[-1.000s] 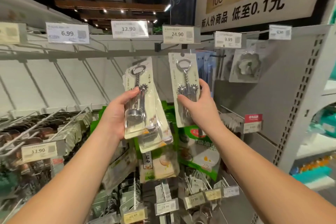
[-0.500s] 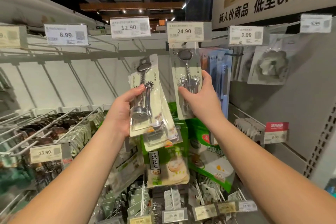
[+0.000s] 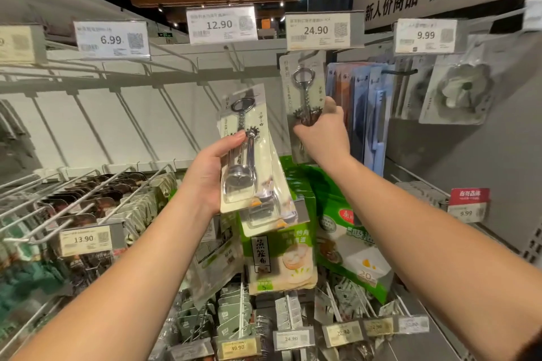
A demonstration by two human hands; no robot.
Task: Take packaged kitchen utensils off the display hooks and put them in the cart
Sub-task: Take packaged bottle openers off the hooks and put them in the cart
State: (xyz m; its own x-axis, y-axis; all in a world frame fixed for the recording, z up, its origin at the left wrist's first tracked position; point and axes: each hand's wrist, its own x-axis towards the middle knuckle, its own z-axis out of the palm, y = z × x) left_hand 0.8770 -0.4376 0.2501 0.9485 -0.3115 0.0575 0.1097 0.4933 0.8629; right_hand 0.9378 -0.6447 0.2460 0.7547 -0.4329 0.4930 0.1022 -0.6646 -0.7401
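Carded corkscrew pkg (image 3: 303, 102) hangs on its hook under the 24.90 tag (image 3: 318, 31) – right hand (image 3: 324, 133) pinches its lower half. Left hand (image 3: 209, 173) grips a stack of same corkscrew packs (image 3: 249, 161), already off the hook. Step: pulling another off. Next, prob. slide the card fwd along the hook, then to the cart – not in view. Other tags: 12.90 (image 3: 221, 25), 6.99 (image 3: 111, 39), 9.99 (image 3: 425, 35).

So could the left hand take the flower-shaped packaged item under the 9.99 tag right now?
Probably not: the left hand already grips corkscrew packs, and the flower-shaped item hangs far right, beyond the right hand.
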